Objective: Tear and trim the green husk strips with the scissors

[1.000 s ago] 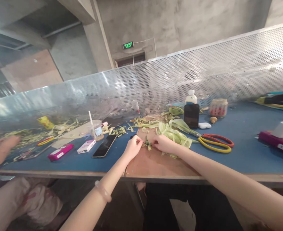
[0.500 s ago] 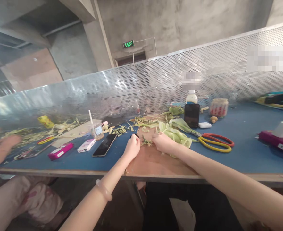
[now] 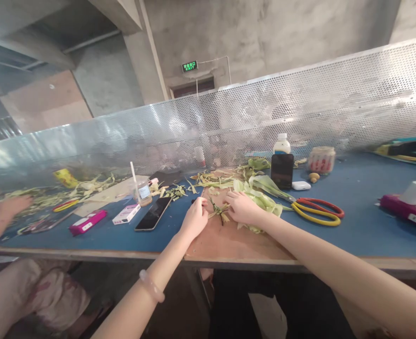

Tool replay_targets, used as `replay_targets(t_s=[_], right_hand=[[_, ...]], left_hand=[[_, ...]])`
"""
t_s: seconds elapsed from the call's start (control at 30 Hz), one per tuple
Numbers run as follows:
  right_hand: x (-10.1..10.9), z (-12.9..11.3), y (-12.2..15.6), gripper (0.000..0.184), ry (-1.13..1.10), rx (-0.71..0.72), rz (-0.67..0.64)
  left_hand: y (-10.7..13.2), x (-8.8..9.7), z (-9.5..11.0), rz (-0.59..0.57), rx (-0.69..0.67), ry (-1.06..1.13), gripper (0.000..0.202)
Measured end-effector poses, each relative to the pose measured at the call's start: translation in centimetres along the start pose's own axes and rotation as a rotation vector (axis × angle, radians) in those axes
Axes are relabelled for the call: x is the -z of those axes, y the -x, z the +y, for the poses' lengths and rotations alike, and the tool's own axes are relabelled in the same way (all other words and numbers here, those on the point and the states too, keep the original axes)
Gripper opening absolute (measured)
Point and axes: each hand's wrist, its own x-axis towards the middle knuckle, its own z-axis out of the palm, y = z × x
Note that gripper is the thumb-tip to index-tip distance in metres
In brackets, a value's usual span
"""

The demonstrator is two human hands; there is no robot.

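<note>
Two bare hands are at work at the near edge of a blue table [image 3: 363, 212], over a brown board [image 3: 225, 245]. The left hand [image 3: 195, 218] has its fingers bent at the left side of a small bundle of green strips [image 3: 219, 211]; the right hand [image 3: 242, 207] is at its right side, fingers curled. Whether either hand grips the strips cannot be told. The bundle lies on the board between the hands, its ends splayed.

Just right of the right hand: pale green husks [image 3: 264, 202], then scissors [image 3: 317, 212] with red and yellow handles. Farther back, a dark device [image 3: 281, 170] stands upright before a white-capped bottle [image 3: 281, 142].

To the left: a black phone [image 3: 153, 214], a small white box [image 3: 126, 213] and a cup [image 3: 144, 194] with straw. At far left, a co-worker's hand [image 3: 17, 205], blurred. A perforated metal screen [image 3: 236, 117] runs along the far side.
</note>
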Motion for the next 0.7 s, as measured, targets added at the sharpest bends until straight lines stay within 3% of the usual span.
replay_targets(t_s=[0.13, 0.3, 0.47, 0.57, 0.7], right_hand=[[-0.4, 0.1, -0.2, 0.021, -0.065, 0.021, -0.012], [-1.0, 0.2, -0.3, 0.017, -0.074, 0.066, -0.063], [-1.4, 0.4, -1.1, 0.013, -0.311, 0.031, 0.072], [-1.0, 0.6, -1.6, 0.017, -0.600, -0.057, 0.137], [0.3, 1.3, -1.8, 0.017, -0.851, -0.263, 0.164]], left_hand=[[0.2, 0.4, 0.9, -0.072, -0.151, -0.044, 0.040], [0.5, 0.2, 1.4, -0.127, -0.210, -0.058, 0.045], [-0.3, 0.5, 1.0, -0.124, -0.209, 0.005, 0.036], [-1.9, 1.7, 1.1, -0.136, -0.205, 0.138, 0.035], [-4.4, 2.9, 2.1, -0.389, -0.060, 0.532, 0.037]])
